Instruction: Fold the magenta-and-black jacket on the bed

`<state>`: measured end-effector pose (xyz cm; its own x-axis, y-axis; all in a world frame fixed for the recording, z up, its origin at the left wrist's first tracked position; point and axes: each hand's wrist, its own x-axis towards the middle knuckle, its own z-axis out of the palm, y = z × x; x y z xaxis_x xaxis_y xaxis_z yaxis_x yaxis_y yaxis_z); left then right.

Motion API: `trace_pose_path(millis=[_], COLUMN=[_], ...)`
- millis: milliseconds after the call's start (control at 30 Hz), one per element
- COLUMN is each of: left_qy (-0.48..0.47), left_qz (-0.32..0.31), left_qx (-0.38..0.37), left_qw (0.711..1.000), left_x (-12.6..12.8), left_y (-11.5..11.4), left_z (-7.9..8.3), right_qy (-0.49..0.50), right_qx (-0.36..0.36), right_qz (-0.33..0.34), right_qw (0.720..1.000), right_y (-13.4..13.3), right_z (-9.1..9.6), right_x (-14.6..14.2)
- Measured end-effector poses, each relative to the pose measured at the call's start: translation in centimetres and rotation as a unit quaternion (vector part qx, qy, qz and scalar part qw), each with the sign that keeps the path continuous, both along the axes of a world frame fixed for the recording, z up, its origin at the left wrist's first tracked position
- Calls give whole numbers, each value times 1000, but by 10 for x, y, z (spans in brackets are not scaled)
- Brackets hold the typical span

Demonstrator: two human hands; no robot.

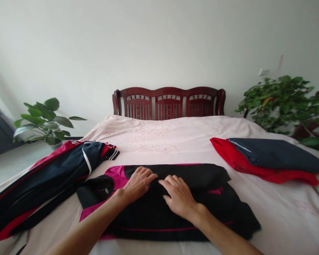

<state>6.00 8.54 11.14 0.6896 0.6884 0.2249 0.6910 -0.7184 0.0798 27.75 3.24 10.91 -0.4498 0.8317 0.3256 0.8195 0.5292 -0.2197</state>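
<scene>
A black and magenta garment lies spread flat on the pink bedsheet in front of me. My left hand rests palm down on its upper middle, fingers stretched out. Right beside it, my right hand also lies flat on the black cloth, fingers extended toward the left hand. The fingertips of the two hands nearly meet. Neither hand grips anything.
A dark blue and red tracksuit heap lies at the bed's left. Folded red and navy clothes are stacked at the right. A dark wooden headboard stands at the back. Potted plants flank the bed, left and right.
</scene>
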Motion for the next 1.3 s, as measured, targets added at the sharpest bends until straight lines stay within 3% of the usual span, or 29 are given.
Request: trace_pose_path(millis=[100,233,400,500,567,633,700,800,900,1100,1300], left_qy=[16,2,36,37,9,-12,-3,33,44,54,58], left_qz=[51,88,85,98,106,100,120,217,270,317,301], left_qx=[-33,-51,-130,-158,-139,-104,-89,-97,-84,-53,-89], left_qw=[998,995,987,982,985,989,989,971,958,946,948], left_x=[13,16,3,7,19,33,42,38,20,-3,-22], left_y=[10,11,3,6,9,12,15,22,30,34,19], left_z=[-4,-8,5,20,23,13,-7,-41,-61,-64,-54], right_qy=[12,18,61,112,76,-1,-81,-152,-151,-126,-119], right_qx=[-18,14,-102,-21,46,80,64,-35,-109,-121,-102], right_qz=[20,-77,-23,-109,-160,-183,-184,-200,-257,-282,-289], right_qw=[1000,997,993,987,983,980,977,967,948,943,944], right_y=[2,1,1,17,31,45,56,68,77,84,80], right_z=[-1,-3,-8,2,8,6,-6,-31,-47,-48,-46], right_x=[1,25,72,93,102,109,120,143,165,174,170])
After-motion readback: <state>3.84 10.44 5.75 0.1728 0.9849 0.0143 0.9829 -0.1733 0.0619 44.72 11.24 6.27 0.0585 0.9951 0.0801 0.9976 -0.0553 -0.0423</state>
